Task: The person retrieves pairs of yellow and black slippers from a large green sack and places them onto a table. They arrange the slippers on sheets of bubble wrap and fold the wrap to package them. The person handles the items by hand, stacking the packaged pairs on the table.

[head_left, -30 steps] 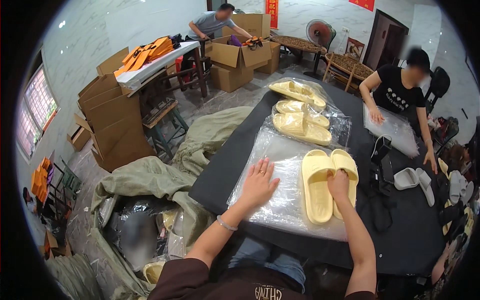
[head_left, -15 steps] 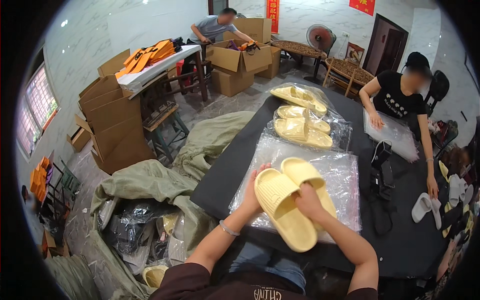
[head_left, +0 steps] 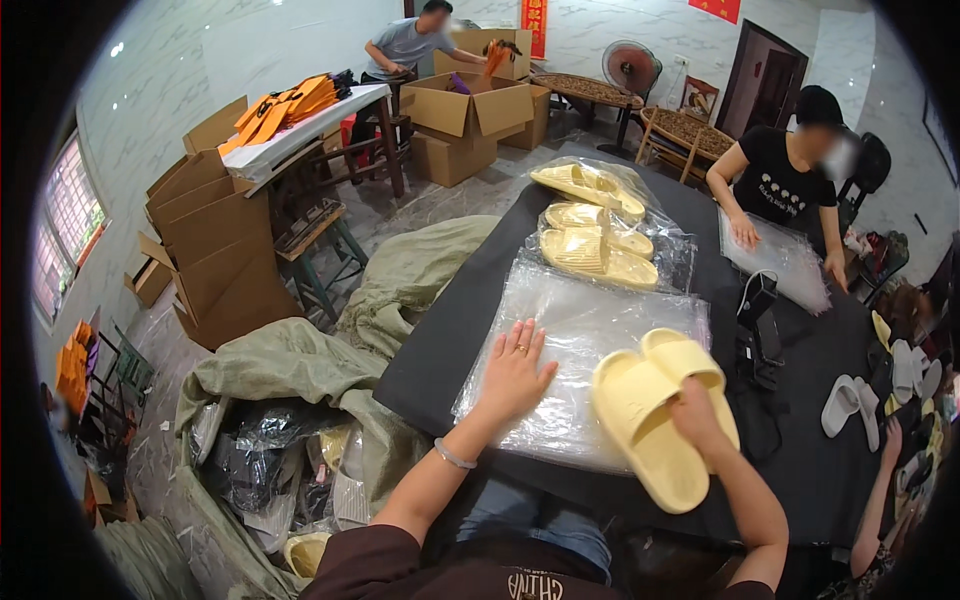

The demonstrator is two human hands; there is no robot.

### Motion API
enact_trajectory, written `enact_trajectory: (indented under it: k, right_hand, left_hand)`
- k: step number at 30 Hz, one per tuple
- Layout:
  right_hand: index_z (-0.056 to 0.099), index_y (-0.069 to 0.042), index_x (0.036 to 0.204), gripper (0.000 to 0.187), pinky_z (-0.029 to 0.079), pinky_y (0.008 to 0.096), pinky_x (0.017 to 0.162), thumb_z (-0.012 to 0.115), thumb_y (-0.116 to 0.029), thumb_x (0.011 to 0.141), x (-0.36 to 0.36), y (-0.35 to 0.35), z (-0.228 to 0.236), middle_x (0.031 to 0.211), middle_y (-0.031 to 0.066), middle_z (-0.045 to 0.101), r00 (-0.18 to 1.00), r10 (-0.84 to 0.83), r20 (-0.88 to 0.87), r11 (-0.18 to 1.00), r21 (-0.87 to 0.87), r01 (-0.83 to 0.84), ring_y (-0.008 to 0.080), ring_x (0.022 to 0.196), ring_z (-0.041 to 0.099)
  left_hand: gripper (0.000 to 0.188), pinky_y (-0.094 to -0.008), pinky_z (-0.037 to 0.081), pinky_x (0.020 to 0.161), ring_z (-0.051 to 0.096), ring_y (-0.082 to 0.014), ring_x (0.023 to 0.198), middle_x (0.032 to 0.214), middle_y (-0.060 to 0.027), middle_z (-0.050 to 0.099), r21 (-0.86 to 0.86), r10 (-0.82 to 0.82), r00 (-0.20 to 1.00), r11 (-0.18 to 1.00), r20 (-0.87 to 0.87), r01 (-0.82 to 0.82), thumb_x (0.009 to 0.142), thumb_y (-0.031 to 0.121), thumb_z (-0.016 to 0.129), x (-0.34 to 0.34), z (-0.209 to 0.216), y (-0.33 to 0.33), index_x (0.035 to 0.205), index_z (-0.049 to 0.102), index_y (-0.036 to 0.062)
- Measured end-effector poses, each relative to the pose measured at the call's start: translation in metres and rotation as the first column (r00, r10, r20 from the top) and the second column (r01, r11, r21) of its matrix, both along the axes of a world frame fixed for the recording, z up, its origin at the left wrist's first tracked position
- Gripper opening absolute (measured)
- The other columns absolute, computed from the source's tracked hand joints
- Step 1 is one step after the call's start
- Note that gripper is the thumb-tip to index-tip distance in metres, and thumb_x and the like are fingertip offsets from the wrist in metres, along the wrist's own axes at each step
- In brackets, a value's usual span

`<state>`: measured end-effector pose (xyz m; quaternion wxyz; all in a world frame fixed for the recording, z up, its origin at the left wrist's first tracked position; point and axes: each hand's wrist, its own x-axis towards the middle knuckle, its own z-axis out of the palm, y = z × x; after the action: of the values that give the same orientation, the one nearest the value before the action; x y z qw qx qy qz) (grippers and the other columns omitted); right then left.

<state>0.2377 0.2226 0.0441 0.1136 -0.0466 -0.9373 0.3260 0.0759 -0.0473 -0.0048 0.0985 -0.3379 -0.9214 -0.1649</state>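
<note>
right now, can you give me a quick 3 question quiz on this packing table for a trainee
1. True or false: the left hand lies flat on the clear plastic bags.
2. What does the right hand hold? A) the pair of pale yellow slippers B) a cardboard box C) a fan
3. Fill in: the bags lie on a ___ table.

Key: 1 true; 2 A; 3 black

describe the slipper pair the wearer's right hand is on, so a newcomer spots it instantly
On the long black table, find the clear plastic bags under the left hand. At their right edge, the right hand grips a pale yellow slipper pair. Unlike the yellow pairs farther up, it is unbagged.
</note>
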Motion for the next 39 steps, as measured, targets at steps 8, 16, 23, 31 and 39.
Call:
enact_trajectory:
  k: [8, 16, 23, 31, 39]
  right_hand:
    - [0.053, 0.006, 0.113, 0.033, 0.042, 0.0334, 0.086, 0.052, 0.000, 0.080, 0.117, 0.129, 0.078, 0.106, 0.0157, 0.059, 0.754, -0.558, -0.347, 0.829, -0.189, 0.527, 0.0261, 0.098, 0.056]
    - [0.057, 0.010, 0.108, 0.035, 0.044, 0.0377, 0.085, 0.055, -0.007, 0.077, 0.248, 0.277, 0.026, 0.108, 0.0237, 0.061, 0.510, -0.818, -0.265, 0.545, -0.071, 0.836, 0.0329, 0.102, 0.057]
    - [0.039, 0.010, 0.129, 0.055, 0.029, 0.0364, 0.105, 0.052, -0.007, 0.078, 0.141, 0.221, 0.036, 0.134, 0.0233, 0.040, 0.231, -0.825, -0.516, 0.388, -0.220, 0.895, 0.0350, 0.127, 0.038]
    - [0.054, -0.004, 0.116, 0.026, 0.047, 0.0238, 0.068, 0.047, -0.016, 0.094, -0.100, -0.022, 0.099, 0.101, 0.0070, 0.063, 0.765, -0.454, -0.457, 0.528, -0.830, -0.183, 0.0110, 0.080, 0.060]
    - [0.054, -0.007, 0.117, 0.036, 0.046, 0.0345, 0.080, 0.049, -0.030, 0.091, -0.184, -0.112, -0.058, 0.111, 0.0099, 0.060, 0.984, 0.042, -0.176, -0.499, -0.857, -0.132, 0.0184, 0.087, 0.058]
  left_hand:
    - [0.059, -0.0434, 0.014, 0.112, 0.020, -0.0294, 0.138, 0.147, -0.0179, 0.027, 0.030, -0.009, 1.000, 1.000, 0.023, 0.008, 0.094, 0.041, 0.038, 0.001, 0.004, -0.004, 0.137, 0.035, 0.0016]
    - [0.059, -0.0429, 0.015, 0.111, 0.025, -0.0300, 0.136, 0.146, -0.0169, 0.030, 0.049, -0.013, 1.000, 0.999, -0.017, 0.014, 0.092, 0.043, 0.040, -0.003, -0.004, 0.006, 0.137, 0.038, 0.0038]
    - [0.061, -0.0425, 0.013, 0.112, 0.022, -0.0291, 0.138, 0.147, -0.0162, 0.026, 0.019, 0.028, 0.999, 0.999, 0.040, -0.029, 0.093, 0.043, 0.038, 0.001, 0.001, -0.006, 0.139, 0.034, 0.0043]
    - [0.060, -0.0435, 0.013, 0.112, 0.020, -0.0286, 0.139, 0.147, -0.0171, 0.026, 0.022, 0.007, 1.000, 1.000, 0.000, -0.007, 0.095, 0.044, 0.032, -0.001, -0.006, -0.006, 0.139, 0.033, 0.0034]
    - [0.062, -0.0433, 0.014, 0.112, 0.020, -0.0294, 0.138, 0.148, -0.0160, 0.026, 0.024, 0.001, 1.000, 1.000, -0.011, -0.001, 0.094, 0.045, 0.035, -0.003, -0.004, 0.000, 0.140, 0.032, 0.0040]
